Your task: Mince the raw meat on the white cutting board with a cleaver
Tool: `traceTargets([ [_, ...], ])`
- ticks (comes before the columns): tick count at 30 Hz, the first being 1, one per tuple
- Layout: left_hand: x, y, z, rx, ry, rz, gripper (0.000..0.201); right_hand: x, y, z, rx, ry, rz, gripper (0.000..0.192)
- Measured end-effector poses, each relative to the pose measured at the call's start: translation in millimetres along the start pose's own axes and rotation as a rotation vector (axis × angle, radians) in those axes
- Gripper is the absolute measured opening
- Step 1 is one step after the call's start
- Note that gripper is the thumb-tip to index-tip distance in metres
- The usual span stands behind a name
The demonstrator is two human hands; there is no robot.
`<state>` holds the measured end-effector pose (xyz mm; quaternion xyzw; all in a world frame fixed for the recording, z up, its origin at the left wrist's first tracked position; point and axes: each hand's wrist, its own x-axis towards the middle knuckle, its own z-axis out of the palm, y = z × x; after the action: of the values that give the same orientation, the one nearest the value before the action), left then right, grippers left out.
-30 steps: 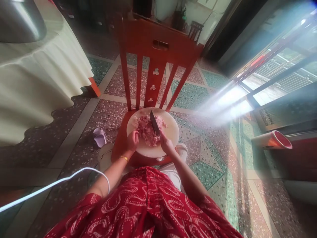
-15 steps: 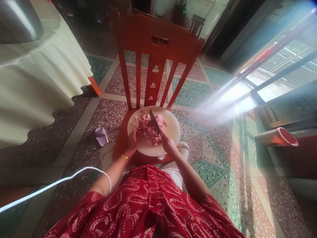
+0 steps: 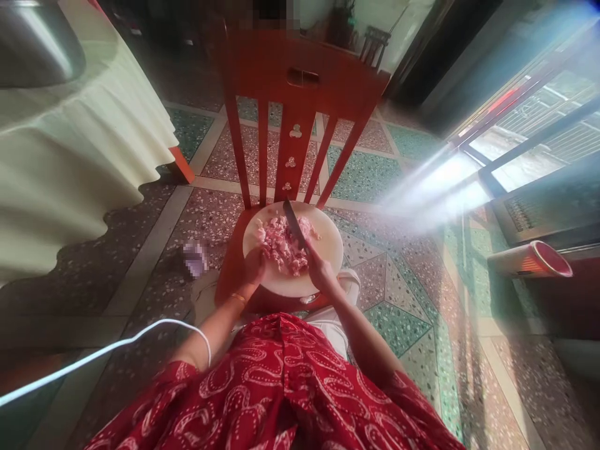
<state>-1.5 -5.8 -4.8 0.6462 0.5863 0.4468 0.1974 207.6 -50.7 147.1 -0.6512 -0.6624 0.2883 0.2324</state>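
Readable text, labels, brands, numbers, signs: none that I can make out. My red dress point(image 3: 281, 387) carries only a white paisley pattern, no lettering. The red chair point(image 3: 300, 81) back shows cut-out shapes, not characters. Two small patches in view are blurred beyond reading.

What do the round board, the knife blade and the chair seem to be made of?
Round board: pale, smooth, matte; probably plastic, possibly light wood. Knife blade: dark grey with a dull sheen, likely steel. Chair: red-brown with a glossy finish and carved slats, apparently varnished wood.
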Motion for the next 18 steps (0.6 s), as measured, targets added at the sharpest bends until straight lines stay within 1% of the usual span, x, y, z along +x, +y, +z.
traceTargets([
  [2, 0, -2, 1.5, 0.013, 0.022, -0.003, 0.019, -1, -15, -17, 0.048, 0.146, -0.123, 0.051],
  [3, 0, -3, 2.4, 0.023, 0.040, -0.006, 0.019, 1, -20, -21, 0.062, 0.224, -0.170, 0.051],
  [4, 0, -3, 3.1, 0.029, 0.048, -0.006, 0.019, 5, -22, -19, 0.065, 0.278, -0.189, 0.051],
  [5, 0, -4, 3.6, 0.032, 0.047, -0.004, 0.020, 9, -20, -13, 0.053, 0.284, -0.180, 0.052],
  [6, 0, -4, 3.9, 0.035, 0.046, -0.004, 0.020, 13, -15, -3, 0.035, 0.256, -0.151, 0.052],
  [7, -1, -4, 3.9, 0.041, 0.044, -0.005, 0.020, 15, -7, 8, 0.010, 0.196, -0.097, 0.052],
  [8, -1, -5, 3.8, 0.048, 0.042, -0.007, 0.021, 17, 1, 18, -0.026, 0.058, -0.050, 0.052],
  [10, -1, -5, 3.4, 0.063, 0.024, -0.017, 0.021, 16, 14, 30, -0.040, -0.027, -0.026, 0.050],
  [11, -1, -5, 3.4, 0.068, 0.008, -0.021, 0.021, 13, 15, 28, -0.035, -0.042, -0.029, 0.049],
  [13, -1, -5, 3.8, 0.066, -0.012, -0.022, 0.020, 6, 7, 13, -0.004, -0.003, -0.054, 0.049],
  [15, -1, -5, 4.8, 0.058, -0.002, -0.015, 0.021, 1, -9, -5, 0.037, 0.090, -0.098, 0.049],
  [16, -1, -5, 5.3, 0.055, 0.012, -0.009, 0.021, 0, -17, -10, 0.055, 0.150, -0.128, 0.050],
  [17, -1, -5, 5.7, 0.054, 0.027, -0.004, 0.021, 1, -21, -11, 0.070, 0.203, -0.159, 0.051],
  [18, -2, -5, 5.7, 0.055, 0.033, 0.000, 0.020, 1, -22, -8, 0.079, 0.239, -0.185, 0.051],
])
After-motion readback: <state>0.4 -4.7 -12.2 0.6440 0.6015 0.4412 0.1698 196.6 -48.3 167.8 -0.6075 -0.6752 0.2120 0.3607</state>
